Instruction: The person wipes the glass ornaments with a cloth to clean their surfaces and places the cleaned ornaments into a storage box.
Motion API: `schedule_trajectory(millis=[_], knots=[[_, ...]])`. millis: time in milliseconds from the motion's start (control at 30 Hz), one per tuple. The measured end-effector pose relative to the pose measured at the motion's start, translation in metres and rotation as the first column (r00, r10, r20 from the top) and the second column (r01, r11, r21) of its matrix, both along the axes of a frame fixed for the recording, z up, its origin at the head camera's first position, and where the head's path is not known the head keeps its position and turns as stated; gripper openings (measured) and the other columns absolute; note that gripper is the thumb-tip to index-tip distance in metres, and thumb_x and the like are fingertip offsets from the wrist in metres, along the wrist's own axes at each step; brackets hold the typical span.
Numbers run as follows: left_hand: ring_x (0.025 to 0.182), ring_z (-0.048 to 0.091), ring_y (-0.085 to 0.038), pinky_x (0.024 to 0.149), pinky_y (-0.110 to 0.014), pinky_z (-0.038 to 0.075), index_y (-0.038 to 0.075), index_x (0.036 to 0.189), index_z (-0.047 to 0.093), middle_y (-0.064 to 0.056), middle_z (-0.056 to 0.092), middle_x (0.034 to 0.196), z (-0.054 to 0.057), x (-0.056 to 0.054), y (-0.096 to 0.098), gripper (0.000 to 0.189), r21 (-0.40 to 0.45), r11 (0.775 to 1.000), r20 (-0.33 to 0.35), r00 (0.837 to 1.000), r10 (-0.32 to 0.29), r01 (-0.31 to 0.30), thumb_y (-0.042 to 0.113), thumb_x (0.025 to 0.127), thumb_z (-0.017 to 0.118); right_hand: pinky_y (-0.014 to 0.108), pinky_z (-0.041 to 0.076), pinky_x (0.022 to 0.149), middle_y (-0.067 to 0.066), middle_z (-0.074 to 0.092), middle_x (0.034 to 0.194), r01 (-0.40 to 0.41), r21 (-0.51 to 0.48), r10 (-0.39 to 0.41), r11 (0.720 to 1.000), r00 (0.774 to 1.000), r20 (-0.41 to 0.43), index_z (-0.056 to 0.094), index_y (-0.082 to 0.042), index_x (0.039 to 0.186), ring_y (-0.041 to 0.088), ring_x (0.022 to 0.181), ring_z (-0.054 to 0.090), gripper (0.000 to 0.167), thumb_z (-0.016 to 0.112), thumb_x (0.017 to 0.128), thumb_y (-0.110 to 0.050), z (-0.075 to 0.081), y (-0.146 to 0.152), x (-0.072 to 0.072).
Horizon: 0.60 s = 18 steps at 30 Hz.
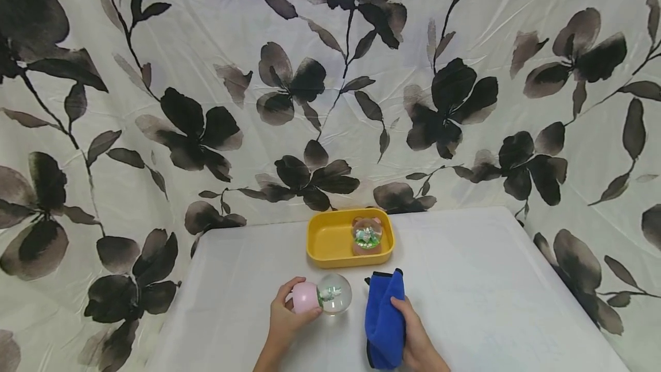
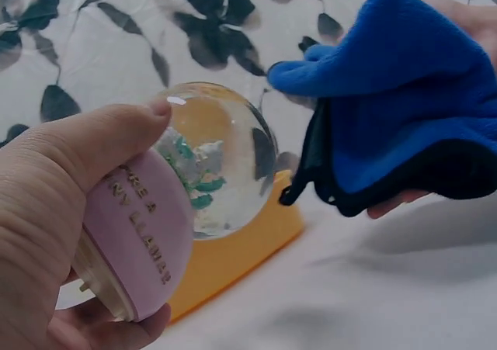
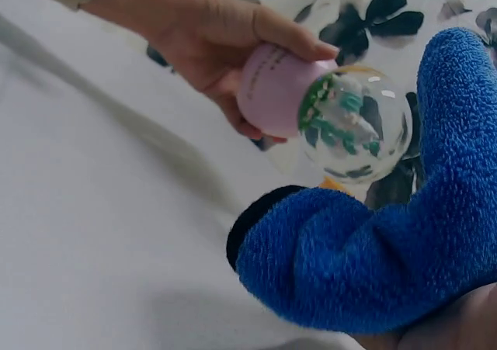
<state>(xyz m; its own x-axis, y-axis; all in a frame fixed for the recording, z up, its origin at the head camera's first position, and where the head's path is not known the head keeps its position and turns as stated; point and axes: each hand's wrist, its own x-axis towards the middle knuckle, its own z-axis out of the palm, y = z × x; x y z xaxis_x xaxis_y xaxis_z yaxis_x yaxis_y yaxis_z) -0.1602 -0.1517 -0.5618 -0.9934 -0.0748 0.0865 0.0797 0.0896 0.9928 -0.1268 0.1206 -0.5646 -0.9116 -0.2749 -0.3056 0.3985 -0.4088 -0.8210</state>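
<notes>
My left hand (image 1: 287, 316) grips the pink base of a snow globe (image 1: 334, 294), which is tipped on its side with the clear ball pointing right. Gold lettering runs along the base, and white and green figures show inside the ball (image 2: 225, 160). To its right, my right hand (image 1: 417, 334) holds a blue cloth (image 1: 384, 320) with black edging, bunched over the fingers. In the right wrist view the cloth (image 3: 349, 249) curves in a U beside the ball, a small gap between them. Much of the right hand is hidden behind the cloth.
Behind the hands, a yellow tray (image 1: 330, 260) stands on the white table (image 1: 480, 291). At its right end sits a second snow globe (image 1: 367, 236) with a brown base and bear ears. A floral curtain (image 1: 320, 102) hangs behind the table.
</notes>
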Motion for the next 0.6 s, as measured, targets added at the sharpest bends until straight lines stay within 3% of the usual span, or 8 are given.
schedule_trajectory(millis=[100, 200, 333, 433, 600], knots=[[0.098, 0.06, -0.03, 0.076, -0.032, 0.056, 0.008, 0.125, 0.058, -0.015, 0.049, 0.124, -0.01, -0.002, 0.008, 0.074, 0.007, 0.999, -0.007, 0.999, -0.033, 0.033, 0.0, 0.059, 0.09, 0.042, 0.036, 0.094, 0.025, 0.016, 0.142, -0.013, -0.03, 0.012, 0.999, 1.0, -0.029, -0.017, -0.009, 0.15, 0.031, 0.119, 0.036, 0.075, 0.031, 0.103, -0.041, 0.001, 0.002, 0.0], [0.095, 0.061, -0.029, 0.074, -0.032, 0.056, 0.009, 0.124, 0.058, -0.015, 0.049, 0.119, -0.019, -0.001, 0.013, 0.073, 0.011, 0.998, -0.016, 0.998, -0.066, 0.066, 0.001, 0.058, 0.091, 0.045, 0.035, 0.097, 0.028, 0.012, 0.146, -0.006, -0.001, 0.006, 1.0, 0.999, -0.037, -0.016, -0.008, 0.151, 0.035, 0.123, 0.034, 0.078, 0.034, 0.103, -0.043, 0.004, -0.002, 0.0], [0.092, 0.063, -0.029, 0.072, -0.033, 0.057, 0.007, 0.123, 0.06, -0.017, 0.049, 0.115, -0.021, -0.001, 0.024, 0.073, 0.046, 0.992, -0.06, 0.991, -0.118, 0.121, -0.001, 0.057, 0.091, 0.053, 0.033, 0.103, 0.028, 0.021, 0.15, 0.018, 0.127, -0.005, 0.992, 0.995, -0.1, 0.003, -0.004, 0.154, 0.038, 0.13, 0.034, 0.081, 0.048, 0.1, -0.045, 0.008, -0.01, -0.002], [0.091, 0.064, -0.028, 0.072, -0.035, 0.057, 0.005, 0.124, 0.059, -0.018, 0.048, 0.116, -0.022, 0.0, 0.031, 0.073, 0.067, 0.983, -0.083, 0.983, -0.165, 0.171, -0.001, 0.058, 0.09, 0.054, 0.038, 0.1, 0.026, 0.029, 0.148, 0.037, 0.219, -0.001, 0.975, 0.987, -0.162, 0.017, -0.005, 0.153, 0.038, 0.128, 0.04, 0.077, 0.058, 0.097, -0.039, 0.006, -0.015, -0.003], [0.086, 0.066, -0.025, 0.07, -0.034, 0.057, 0.003, 0.126, 0.056, -0.018, 0.049, 0.115, -0.021, 0.004, 0.032, 0.072, 0.064, 0.977, -0.06, 0.978, -0.202, 0.206, -0.001, 0.061, 0.089, 0.05, 0.046, 0.093, 0.021, 0.036, 0.145, 0.055, 0.26, 0.004, 0.964, 0.975, -0.222, 0.027, -0.008, 0.152, 0.034, 0.12, 0.049, 0.073, 0.066, 0.093, -0.028, 0.004, -0.022, -0.003]])
